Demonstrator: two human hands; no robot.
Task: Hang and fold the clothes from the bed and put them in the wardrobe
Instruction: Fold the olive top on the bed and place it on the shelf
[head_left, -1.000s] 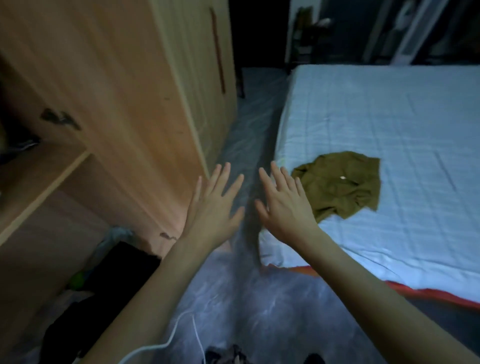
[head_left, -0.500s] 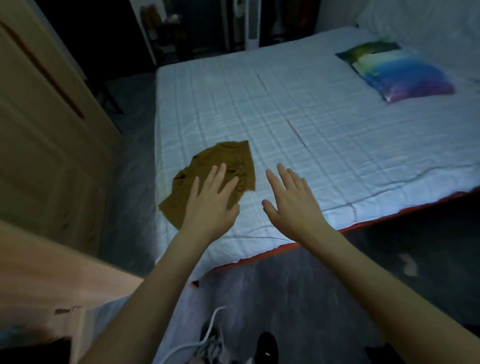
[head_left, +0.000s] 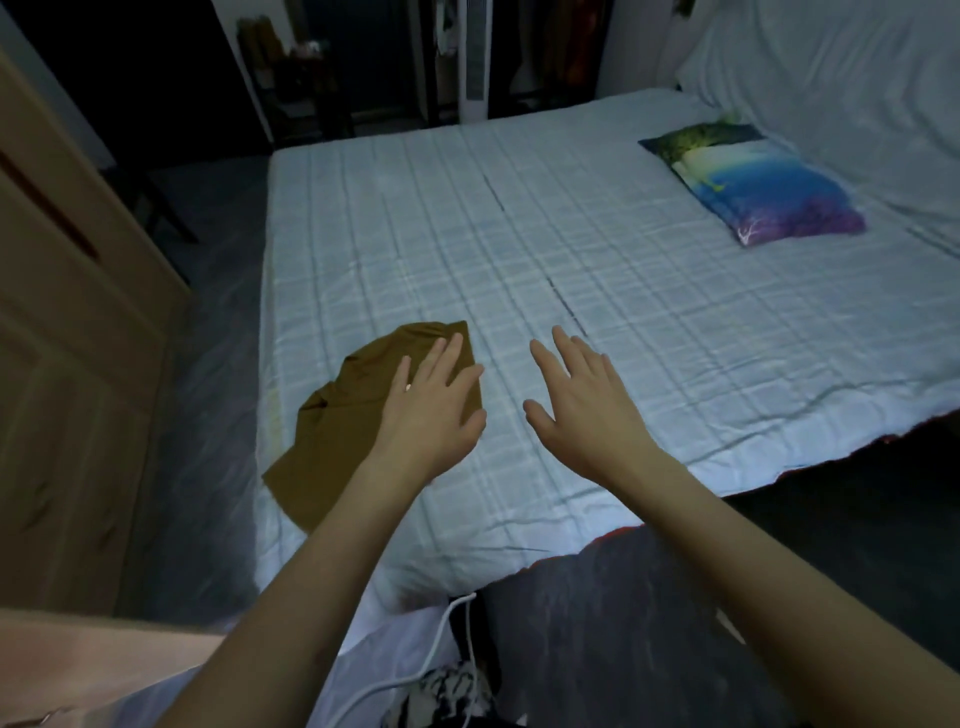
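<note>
A bed (head_left: 571, 270) with a pale blue-and-white checked sheet fills the centre and right of the frame, its near edge running from lower centre up to the right. A wooden wardrobe (head_left: 67, 364) takes up the left edge, its panelled door closed here, with a lighter wooden surface cutting across the lower left corner. Dark patterned floor (head_left: 675, 623) lies between the 2 and along the bottom.

In the upper right, a pillow (head_left: 753, 182) printed in green, blue and purple lies flat on the sheet. No writing or brand can be read anywhere.

Left of centre, 1 crumpled olive-brown garment (head_left: 343, 431) lies at the bed's left edge, its lower corner hanging over the side.

The left hand (head_left: 431, 405) is stretched out over the garment's right part, palm down, fingers straight and slightly spread, gripping nothing; whether it touches the cloth cannot be told. The right hand (head_left: 582, 400) is beside it over bare sheet, fingers likewise extended and spread, holding nothing.

A white cable (head_left: 441, 654) curls across the floor at bottom centre.
</note>
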